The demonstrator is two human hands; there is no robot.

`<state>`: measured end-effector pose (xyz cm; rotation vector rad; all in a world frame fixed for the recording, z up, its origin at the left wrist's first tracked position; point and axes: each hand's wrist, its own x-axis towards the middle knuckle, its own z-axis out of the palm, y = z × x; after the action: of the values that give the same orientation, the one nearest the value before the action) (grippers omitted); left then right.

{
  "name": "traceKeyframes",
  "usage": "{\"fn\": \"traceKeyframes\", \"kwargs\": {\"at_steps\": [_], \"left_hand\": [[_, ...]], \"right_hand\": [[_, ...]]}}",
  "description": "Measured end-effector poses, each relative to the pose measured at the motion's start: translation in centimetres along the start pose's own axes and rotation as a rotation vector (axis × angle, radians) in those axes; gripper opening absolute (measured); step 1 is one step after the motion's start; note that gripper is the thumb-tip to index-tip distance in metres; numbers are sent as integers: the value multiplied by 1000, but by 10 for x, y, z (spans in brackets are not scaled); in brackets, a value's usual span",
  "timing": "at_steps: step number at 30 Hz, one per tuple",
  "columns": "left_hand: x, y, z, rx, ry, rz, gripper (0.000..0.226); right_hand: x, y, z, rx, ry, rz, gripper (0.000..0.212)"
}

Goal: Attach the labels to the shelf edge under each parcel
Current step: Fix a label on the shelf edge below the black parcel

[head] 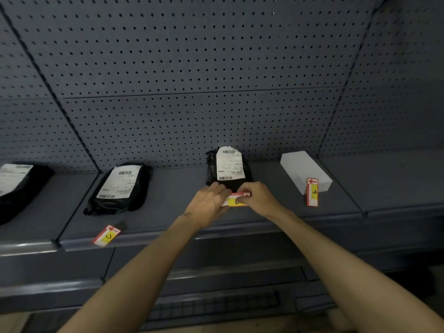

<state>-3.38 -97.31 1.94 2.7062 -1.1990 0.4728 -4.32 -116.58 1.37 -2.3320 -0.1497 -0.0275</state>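
Observation:
Both hands hold one red, white and yellow label (235, 201) just above the grey shelf, in front of a black parcel (228, 168) that leans on the back panel. My left hand (208, 203) grips its left end, my right hand (257, 198) its right end. A second label (107, 236) lies tilted at the shelf edge (149, 237) below another black parcel (120, 188). A third label (312, 192) rests against a white box (305, 171) on the right. Part of a third black parcel (16, 186) shows at far left.
A grey pegboard panel (192, 68) backs the shelf. Lower shelves (216, 272) and a wire grille (216, 306) sit beneath my forearms. The neighbouring shelf bay (396, 183) on the right holds nothing in view.

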Motion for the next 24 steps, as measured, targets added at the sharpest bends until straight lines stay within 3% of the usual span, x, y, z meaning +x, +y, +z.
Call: {"fn": "traceKeyframes", "kwargs": {"at_steps": [9,15,24], "left_hand": [[-73,36,20,-45,-41,-211,18],[-88,43,33,-50,-132,-308,38],[-84,47,44,-62,-110,-381,36]], "right_hand": [[-47,6,13,-106,22,-35,11],[-55,7,18,-105,32,-60,12],[-50,9,25,-202,13,-74,12]]}}
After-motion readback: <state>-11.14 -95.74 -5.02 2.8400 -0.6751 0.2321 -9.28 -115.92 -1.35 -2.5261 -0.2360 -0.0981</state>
